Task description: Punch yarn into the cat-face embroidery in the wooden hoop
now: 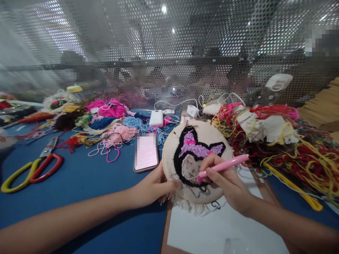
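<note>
Embroidery hoop (197, 162), tilted near the bench's front edge, steadied by the left hand (153, 187) gripping its rim. Right hand (225, 180) pinches the pink punch needle (222, 165); a slip could stab steadying fingers or pull loops.

Pink needle tool (225, 164) — blue table (87, 190)

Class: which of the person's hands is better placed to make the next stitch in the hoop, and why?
Probably the right hand: it grips the pink punch needle, tip at the cloth. The left hand steadies the embroidery hoop at its edge.
</note>
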The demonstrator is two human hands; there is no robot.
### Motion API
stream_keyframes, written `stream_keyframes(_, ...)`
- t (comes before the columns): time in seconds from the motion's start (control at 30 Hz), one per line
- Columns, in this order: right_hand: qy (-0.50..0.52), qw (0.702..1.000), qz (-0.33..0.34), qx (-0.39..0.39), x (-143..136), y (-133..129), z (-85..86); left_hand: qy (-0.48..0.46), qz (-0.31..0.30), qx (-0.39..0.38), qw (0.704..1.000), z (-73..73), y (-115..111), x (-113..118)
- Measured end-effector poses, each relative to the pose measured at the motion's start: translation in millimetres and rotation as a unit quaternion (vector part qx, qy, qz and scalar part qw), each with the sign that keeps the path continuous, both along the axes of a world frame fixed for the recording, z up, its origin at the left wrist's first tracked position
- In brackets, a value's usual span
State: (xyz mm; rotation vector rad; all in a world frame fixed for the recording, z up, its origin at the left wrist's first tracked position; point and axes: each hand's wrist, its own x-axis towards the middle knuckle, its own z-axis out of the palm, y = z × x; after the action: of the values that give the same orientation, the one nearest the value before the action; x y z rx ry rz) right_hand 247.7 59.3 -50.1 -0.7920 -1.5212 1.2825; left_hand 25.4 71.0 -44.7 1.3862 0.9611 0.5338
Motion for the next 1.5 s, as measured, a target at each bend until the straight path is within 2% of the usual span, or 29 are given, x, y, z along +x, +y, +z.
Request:
stream_keyframes(0.27, -0.035, 0.999, -0.011, 0.014, -0.3, 1.2, -1.5, 0.006, -0.008, -0.002, 1.0, 0.2, 0.5, -0.6)
stream_keyframes(0.43, -0.086, 0.994, -0.022, 0.07, 0.5, -0.8, -2.1, -0.004, -0.004, 0.007, 1.0, 0.2, -0.6, 0.5)
stream_keyframes(0.53, -0.142, 0.981, -0.015, 0.129, 1.4, -3.8, 3.2, -0.007, -0.002, 0.01, 1.0, 0.4, -1.1, 1.4)
stream_keyframes(0.7, -0.27, 0.92, 0.023, 0.282, -1.6, -4.9, 11.2, -0.014, -0.006, 0.017, 1.0, -0.7, -1.5, 1.6)
stream_keyframes(0.87, -0.416, 0.811, 0.011, 0.411, -9.6, 2.7, -3.2, -0.017, -0.016, 0.026, 0.999, -0.5, -4.1, 2.5)
stream_keyframes(0.93, -0.435, 0.786, -0.001, 0.439, -10.9, 4.9, -8.0, -0.022, -0.023, 0.027, 0.999, 0.4, -4.9, 2.9)
stream_keyframes(0.97, -0.435, 0.786, -0.003, 0.44, -10.9, 5.4, -8.8, -0.023, -0.024, 0.027, 0.999, 0.8, -5.0, 2.9)
stream_keyframes(1.03, -0.414, 0.809, -0.001, 0.418, -9.4, 5.3, -7.2, -0.021, -0.023, 0.028, 0.999, 1.6, -4.9, 2.9)
stream_keyframes(1.17, -0.287, 0.912, 0.034, 0.292, -3.4, 3.2, 1.2, -0.013, -0.021, 0.031, 0.999, 2.9, -4.4, 3.3)
stream_keyframes(1.23, -0.221, 0.948, 0.04, 0.223, -0.5, 1.7, 3.9, -0.016, -0.024, 0.027, 0.999, 3.4, -4.3, 3.9)
stream_keyframes(1.33, -0.163, 0.973, 0.022, 0.16, 1.6, -0.3, 4.1, -0.027, -0.023, 0.024, 0.999, 3.7, -4.2, 4.9)
stream_keyframes(1.5, -0.083, 0.992, 0.025, 0.091, 2.2, -0.3, 0.1, -0.033, -0.027, 0.024, 0.999, 1.8, -3.1, 3.6)
